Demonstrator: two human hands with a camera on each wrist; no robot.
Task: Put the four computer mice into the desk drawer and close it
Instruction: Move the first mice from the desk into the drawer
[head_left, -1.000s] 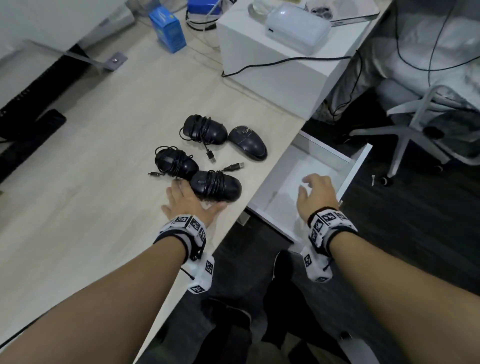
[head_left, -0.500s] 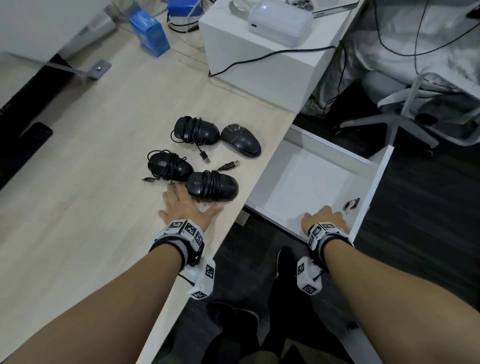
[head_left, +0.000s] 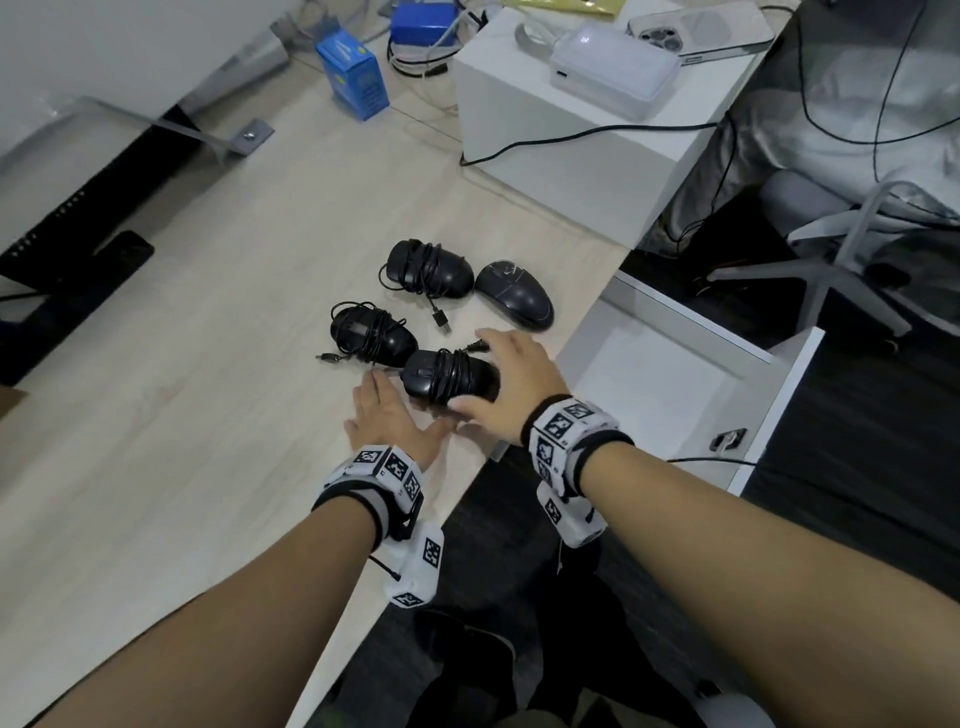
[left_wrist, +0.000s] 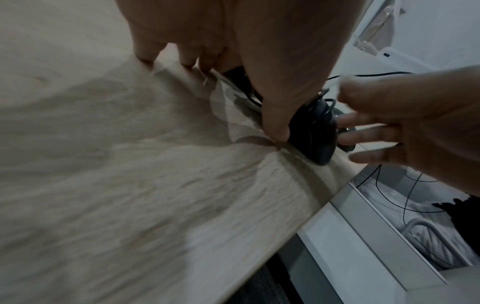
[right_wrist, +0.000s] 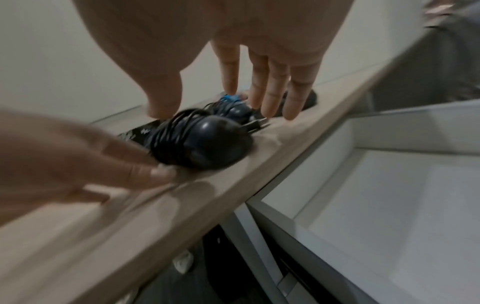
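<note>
Four black computer mice lie on the wooden desk (head_left: 182, 415). The nearest mouse (head_left: 447, 376) (right_wrist: 205, 144) (left_wrist: 314, 131) has its cord wound round it. A second wrapped mouse (head_left: 371, 335) lies to its left, a third wrapped mouse (head_left: 428, 269) farther back, and a mouse without a visible cord (head_left: 514, 294) at the far right. My left hand (head_left: 387, 413) (left_wrist: 233, 51) lies flat on the desk, thumb against the nearest mouse. My right hand (head_left: 506, 369) (right_wrist: 259, 61) hovers over that mouse's right end with fingers straight and spread. The white drawer (head_left: 675, 384) (right_wrist: 389, 195) stands open to the right, with nothing in it.
A white box (head_left: 571, 119) carrying a white device and a phone stands at the desk's back, with a black cable across it. A blue carton (head_left: 353, 73) sits behind. A black monitor base (head_left: 67, 260) is on the left, and an office chair (head_left: 841, 249) is beyond the drawer.
My right hand pulled the drawer farther out, then left its front and moved left to the nearest mouse. My left hand stayed flat on the desk.
</note>
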